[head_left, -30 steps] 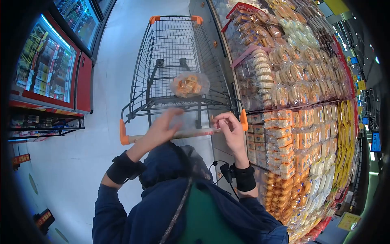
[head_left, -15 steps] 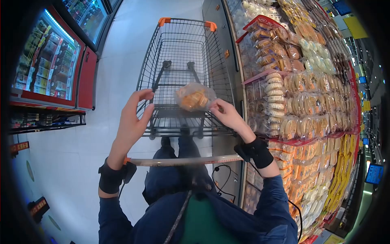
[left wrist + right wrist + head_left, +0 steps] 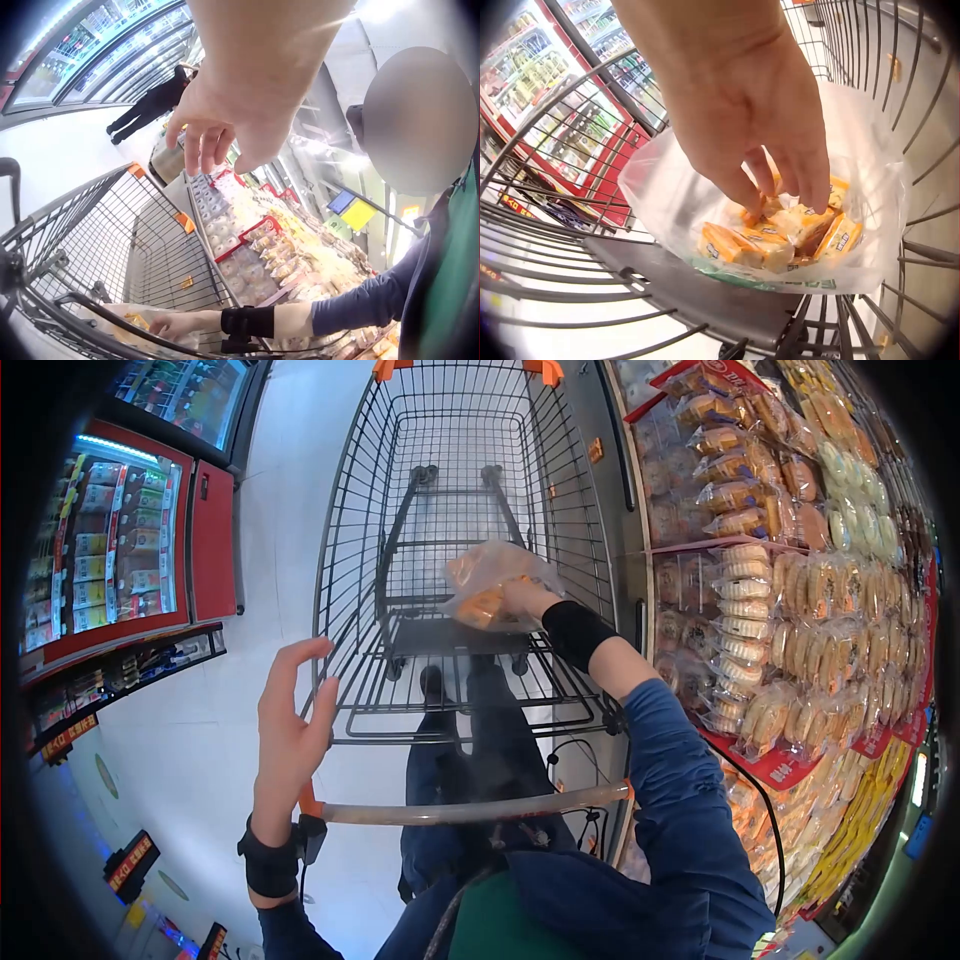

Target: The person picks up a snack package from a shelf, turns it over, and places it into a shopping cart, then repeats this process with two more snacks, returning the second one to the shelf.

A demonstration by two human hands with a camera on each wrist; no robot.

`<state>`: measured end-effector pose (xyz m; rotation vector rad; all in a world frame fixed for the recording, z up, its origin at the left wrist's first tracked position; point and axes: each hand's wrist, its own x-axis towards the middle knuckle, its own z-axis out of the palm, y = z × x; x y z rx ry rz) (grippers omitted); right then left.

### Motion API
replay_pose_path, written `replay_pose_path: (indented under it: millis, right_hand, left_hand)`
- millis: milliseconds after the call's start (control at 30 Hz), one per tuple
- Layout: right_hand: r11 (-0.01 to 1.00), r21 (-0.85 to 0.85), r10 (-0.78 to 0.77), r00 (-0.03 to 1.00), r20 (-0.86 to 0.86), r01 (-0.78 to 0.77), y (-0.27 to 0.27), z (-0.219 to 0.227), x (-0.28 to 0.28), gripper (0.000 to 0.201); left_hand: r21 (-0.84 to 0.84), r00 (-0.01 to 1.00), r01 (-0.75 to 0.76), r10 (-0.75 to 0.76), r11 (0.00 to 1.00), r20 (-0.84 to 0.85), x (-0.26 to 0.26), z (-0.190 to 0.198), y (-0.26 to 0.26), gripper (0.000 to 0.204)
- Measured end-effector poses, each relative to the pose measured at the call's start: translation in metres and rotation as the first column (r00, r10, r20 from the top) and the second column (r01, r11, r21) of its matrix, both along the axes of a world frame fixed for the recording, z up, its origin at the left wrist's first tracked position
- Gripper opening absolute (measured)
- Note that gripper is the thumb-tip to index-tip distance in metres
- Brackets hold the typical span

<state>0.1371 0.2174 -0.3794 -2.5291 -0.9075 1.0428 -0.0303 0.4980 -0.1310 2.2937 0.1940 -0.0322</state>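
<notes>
A clear plastic bag (image 3: 482, 565) of small orange-and-white wrapped snacks (image 3: 765, 244) lies in the shopping cart (image 3: 697, 296), near the handle end. My right hand (image 3: 522, 598) reaches down into the bag's mouth. In the right wrist view its fingers point downward, spread a little apart, with fingertips right at the packets. My left hand (image 3: 288, 730) hovers by the cart's left rear side, with fingers loosely bent and thumb apart. It holds nothing.
Shelves of bagged breads and pastries (image 3: 830, 600) run along the right. Red-framed drink coolers (image 3: 210, 540) stand on the left across the white floor. The cart's handle bar (image 3: 470, 807) crosses in front of my body. A person in dark clothes (image 3: 154, 105) is farther down the aisle.
My right hand has moved from the bag's right edge into its mouth. The left hand has shifted left and back from the handle area. The cart fills more of the head view.
</notes>
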Motion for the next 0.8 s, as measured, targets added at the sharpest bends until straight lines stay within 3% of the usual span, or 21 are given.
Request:
replay_pose_path:
  millis: [67,133,267,333,800]
  right_hand:
    - [0.989,-0.129,0.067,0.997,-0.042,-0.071,0.001,-0.032,0.013,0.037]
    - [0.989,-0.138,0.059,0.998,0.025,-0.056,0.0,-0.054,0.018,0.039]
    - [0.989,-0.119,-0.08,0.997,0.023,0.082,-0.006,-0.15,0.01,0.039]
    - [0.983,-0.122,-0.133,0.991,0.027,0.135,-0.006,-0.173,0.008,0.039]
    - [0.988,-0.096,-0.118,0.992,0.034,0.121,-0.002,-0.183,0.012,0.041]
  left_hand:
    - [0.003,0.998,0.02,-0.019,1.0,-0.057,0.001,-0.006,0.003,0.029]
    - [0.014,0.995,0.033,-0.032,0.999,-0.093,0.005,-0.009,0.006,0.029]
    - [0.038,0.99,0.085,-0.08,0.996,-0.119,0.012,-0.014,0.006,0.031]
    - [0.056,0.984,0.132,-0.124,0.99,-0.126,0.015,-0.017,0.004,0.032]
    - [0.091,0.939,0.306,-0.284,0.948,-0.196,0.033,-0.036,-0.004,0.032]
